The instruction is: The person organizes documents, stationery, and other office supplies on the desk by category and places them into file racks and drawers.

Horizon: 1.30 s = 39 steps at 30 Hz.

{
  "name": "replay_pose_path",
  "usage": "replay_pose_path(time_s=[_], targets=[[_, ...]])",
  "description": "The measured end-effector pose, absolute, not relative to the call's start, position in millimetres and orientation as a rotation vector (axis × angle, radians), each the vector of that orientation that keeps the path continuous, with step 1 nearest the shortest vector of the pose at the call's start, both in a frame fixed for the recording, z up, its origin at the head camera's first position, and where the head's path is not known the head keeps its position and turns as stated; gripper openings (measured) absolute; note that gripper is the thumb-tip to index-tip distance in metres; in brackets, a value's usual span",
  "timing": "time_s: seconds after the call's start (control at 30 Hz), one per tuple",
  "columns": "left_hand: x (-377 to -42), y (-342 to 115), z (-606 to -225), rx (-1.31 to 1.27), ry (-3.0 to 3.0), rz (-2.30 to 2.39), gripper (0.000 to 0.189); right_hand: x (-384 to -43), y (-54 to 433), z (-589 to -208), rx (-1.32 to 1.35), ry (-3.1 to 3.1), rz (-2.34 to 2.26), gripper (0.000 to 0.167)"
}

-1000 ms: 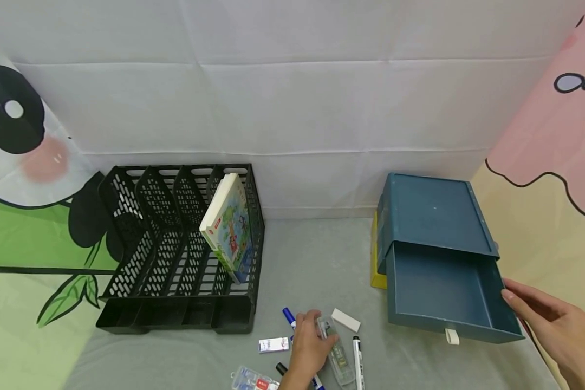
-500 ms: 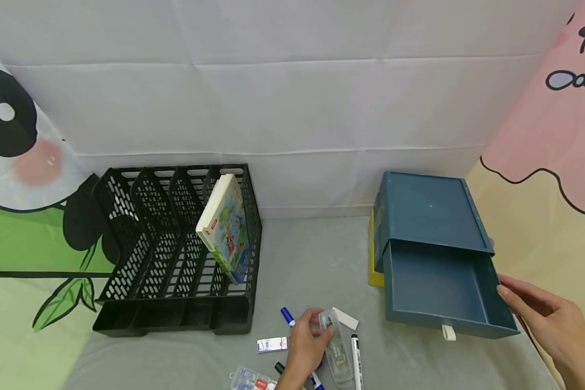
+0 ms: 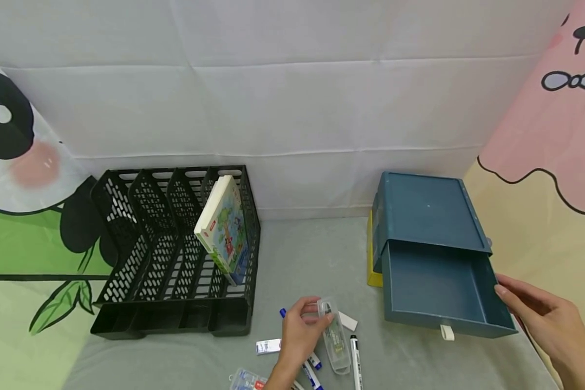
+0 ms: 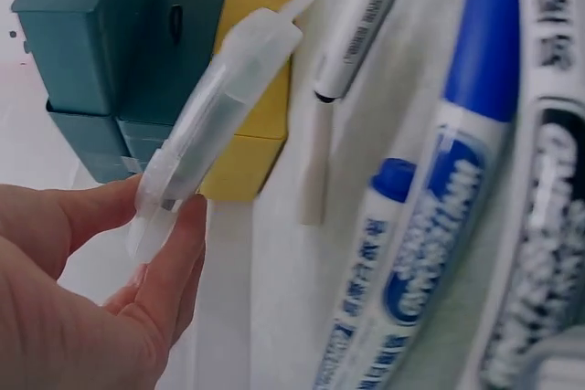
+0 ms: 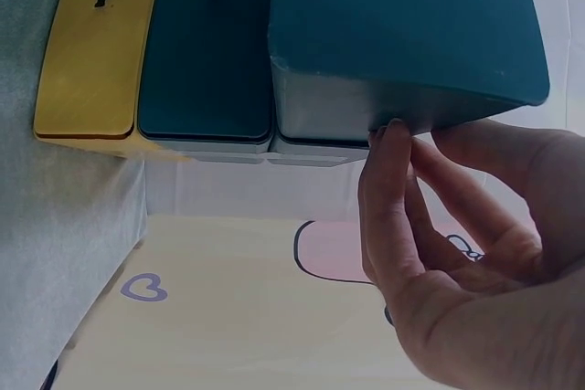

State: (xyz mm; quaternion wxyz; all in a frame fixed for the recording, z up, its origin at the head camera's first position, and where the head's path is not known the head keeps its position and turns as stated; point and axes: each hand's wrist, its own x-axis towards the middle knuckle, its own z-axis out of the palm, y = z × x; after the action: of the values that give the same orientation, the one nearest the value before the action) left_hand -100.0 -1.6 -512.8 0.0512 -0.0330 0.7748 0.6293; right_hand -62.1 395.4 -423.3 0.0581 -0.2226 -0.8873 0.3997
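My left hand pinches one long side of a clear plastic case between thumb and fingers. Greenish-grey contents show through its lid; their kind is unclear. In the left wrist view the case is held on edge. Blue-capped markers lie beside that hand, along with a white block and a black-capped marker. On the right, fingertips of my right hand touch the side wall of a pulled-out blue drawer. The right wrist view has thumb and fingers against that drawer.
A black mesh rack at left holds upright picture books. The drawer belongs to a stacked blue cabinet with a yellow unit beneath. A small white box and a clear container lie near the front.
My left hand has shifted slightly up and left, and the clear case has risen and tilted in its pinch. The right hand stays at the drawer's side.
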Motion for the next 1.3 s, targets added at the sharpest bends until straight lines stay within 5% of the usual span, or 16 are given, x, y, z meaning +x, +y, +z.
replay_pose_path(time_s=[1.3], targets=[[-147,28,-399,0.137,1.960,2.318,0.044,-62,396,-425,-0.656,-2.661,1.200,0.061]])
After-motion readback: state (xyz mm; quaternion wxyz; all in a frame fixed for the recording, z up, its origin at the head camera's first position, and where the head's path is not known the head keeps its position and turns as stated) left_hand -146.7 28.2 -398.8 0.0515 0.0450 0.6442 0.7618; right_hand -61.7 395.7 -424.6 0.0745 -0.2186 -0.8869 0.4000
